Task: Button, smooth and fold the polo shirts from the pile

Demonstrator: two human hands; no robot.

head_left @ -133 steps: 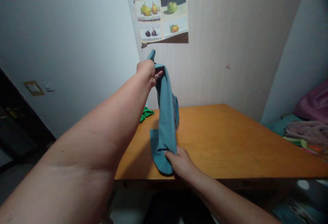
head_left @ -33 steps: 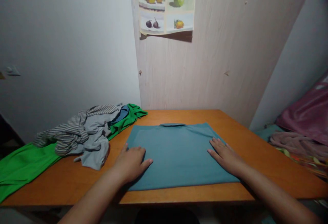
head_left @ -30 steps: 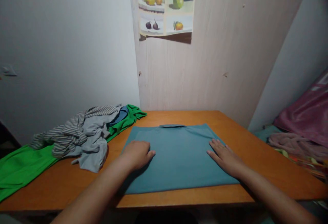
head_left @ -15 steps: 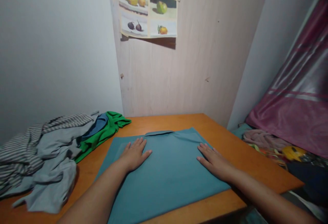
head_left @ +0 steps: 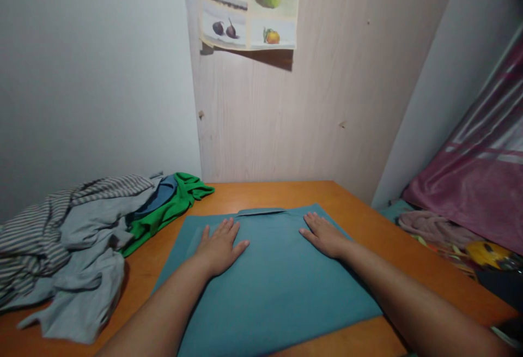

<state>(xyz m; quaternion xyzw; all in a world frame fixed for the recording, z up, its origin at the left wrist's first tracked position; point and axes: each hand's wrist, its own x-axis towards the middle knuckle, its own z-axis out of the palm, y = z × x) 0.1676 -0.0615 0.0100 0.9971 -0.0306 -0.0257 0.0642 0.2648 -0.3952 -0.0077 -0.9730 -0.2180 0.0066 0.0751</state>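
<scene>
A teal piece of clothing (head_left: 273, 286), folded into a broad flat shape, lies on the orange-brown table (head_left: 351, 204). A narrow raised band, perhaps a collar, shows at the middle of its far edge. My left hand (head_left: 220, 247) rests palm down on the cloth's left part, fingers stretched toward the far edge. On the far right part lies my right hand (head_left: 324, 234), also palm down and flat, its fingers pointing away and a little left. Neither hand grips the fabric.
A loose heap at the table's left holds a striped garment (head_left: 36, 237), a grey garment (head_left: 90, 280) and a green one (head_left: 163, 221). A fruit poster (head_left: 249, 32) hangs on the back wall. To the right are a pink curtain (head_left: 461, 177) and a yellow item (head_left: 486, 253).
My right hand has slid across the cloth, away from me and toward the middle. My left hand stays in nearly the same place. The camera view has shifted slightly.
</scene>
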